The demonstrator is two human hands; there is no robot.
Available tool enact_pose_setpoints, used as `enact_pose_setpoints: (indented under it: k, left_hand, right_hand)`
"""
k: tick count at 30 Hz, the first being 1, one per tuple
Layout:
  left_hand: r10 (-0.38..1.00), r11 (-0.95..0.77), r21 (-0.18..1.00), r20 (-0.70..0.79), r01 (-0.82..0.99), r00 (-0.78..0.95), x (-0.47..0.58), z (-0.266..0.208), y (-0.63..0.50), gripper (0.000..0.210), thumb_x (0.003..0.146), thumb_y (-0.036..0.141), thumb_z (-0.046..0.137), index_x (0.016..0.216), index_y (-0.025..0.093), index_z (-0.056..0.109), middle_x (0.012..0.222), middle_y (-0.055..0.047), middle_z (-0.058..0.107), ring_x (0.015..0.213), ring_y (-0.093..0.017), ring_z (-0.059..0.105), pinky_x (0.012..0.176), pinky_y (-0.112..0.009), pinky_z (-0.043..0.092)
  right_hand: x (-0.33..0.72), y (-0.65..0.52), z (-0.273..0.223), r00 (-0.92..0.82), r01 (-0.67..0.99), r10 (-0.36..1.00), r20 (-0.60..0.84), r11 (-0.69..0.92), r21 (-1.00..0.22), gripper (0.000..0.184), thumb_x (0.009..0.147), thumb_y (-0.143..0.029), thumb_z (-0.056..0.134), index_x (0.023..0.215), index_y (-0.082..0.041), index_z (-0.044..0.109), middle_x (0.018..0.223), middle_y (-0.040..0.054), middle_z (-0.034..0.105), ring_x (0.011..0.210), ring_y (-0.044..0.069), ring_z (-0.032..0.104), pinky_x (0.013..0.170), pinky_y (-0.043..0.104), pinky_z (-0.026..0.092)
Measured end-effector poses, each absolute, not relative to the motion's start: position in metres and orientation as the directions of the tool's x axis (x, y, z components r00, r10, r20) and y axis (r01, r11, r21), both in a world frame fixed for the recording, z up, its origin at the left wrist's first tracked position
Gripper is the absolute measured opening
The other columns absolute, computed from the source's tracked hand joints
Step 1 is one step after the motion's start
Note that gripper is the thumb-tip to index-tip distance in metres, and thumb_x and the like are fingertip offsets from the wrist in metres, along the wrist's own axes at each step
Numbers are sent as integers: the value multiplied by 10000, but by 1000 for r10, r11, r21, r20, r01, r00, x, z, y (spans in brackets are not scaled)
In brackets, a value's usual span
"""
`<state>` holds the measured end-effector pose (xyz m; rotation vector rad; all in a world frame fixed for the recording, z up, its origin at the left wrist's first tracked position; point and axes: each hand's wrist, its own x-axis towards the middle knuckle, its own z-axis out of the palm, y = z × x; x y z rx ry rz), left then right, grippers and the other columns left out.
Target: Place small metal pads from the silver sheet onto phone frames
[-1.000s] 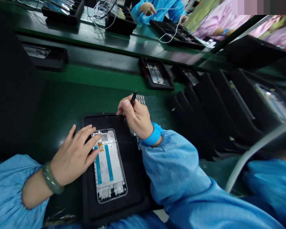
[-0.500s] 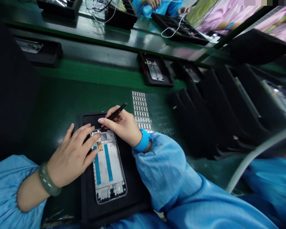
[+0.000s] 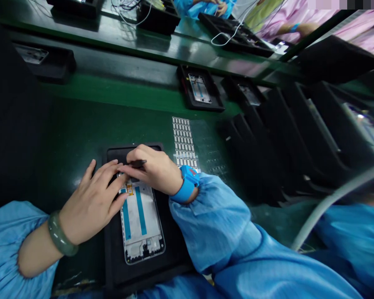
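Note:
A phone frame [image 3: 149,224] with two blue strips and a small orange flex cable [image 3: 130,189] lies in a black tray [image 3: 177,257]. My left hand [image 3: 95,199] rests over its upper left edge, fingers spread, fingertips on the frame. In my right hand [image 3: 154,170] is a dark pen-like tool, perhaps tweezers [image 3: 138,163], its handle tilted low. That hand is closed around it above the frame's top end, and the tool's tip is hidden behind the fingers.
A sheet of small pale stickers [image 3: 183,143] lies right of the tray. Farther back another black tray [image 3: 201,89] holds a similar frame. Black trays [image 3: 286,145] stand stacked at the right, near a grey hose [image 3: 336,199]. Other people work across the bench.
My right hand has turned over and moved left, closer to my left fingers, with the tool's handle swung lower. My left hand stays nearly in place on the frame.

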<state>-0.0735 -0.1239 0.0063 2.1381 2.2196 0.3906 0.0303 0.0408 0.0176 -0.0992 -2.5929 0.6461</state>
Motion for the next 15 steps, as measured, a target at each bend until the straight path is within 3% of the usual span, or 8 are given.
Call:
enact_pose_setpoints:
  k: [3, 9, 15]
  left_hand:
    - [988, 13, 179, 146, 984, -40, -72, 7, -123, 372, 910, 330, 421, 1230, 158, 501, 1292, -148, 498, 1276, -279, 404, 1058, -553, 322]
    - [988, 19, 183, 147, 983, -46, -72, 7, -123, 439, 918, 343, 406, 1332, 196, 405, 1344, -128, 467, 1291, -260, 391, 1063, -547, 320]
    - [985, 13, 170, 168, 985, -42, -72, 6, -124, 432, 917, 343, 407, 1315, 174, 425, 1328, -145, 474, 1282, -269, 402, 1053, -548, 334]
  right_hand:
    - [30, 43, 11, -872, -153, 61, 486, 909, -388, 166, 899, -346, 517, 883, -188, 565, 802, 26, 613, 727, 113, 600, 639, 213, 491]
    - [32, 45, 6, -777, -73, 365, 512, 757, -650, 214, 808, -376, 641, 824, -180, 559, 784, 16, 628, 703, 109, 616, 634, 217, 506]
    - [31, 44, 8, -798, -122, 281, 532, 790, -601, 195, 791, -324, 671, 809, -159, 568, 733, 6, 611, 650, 97, 590, 602, 207, 483]
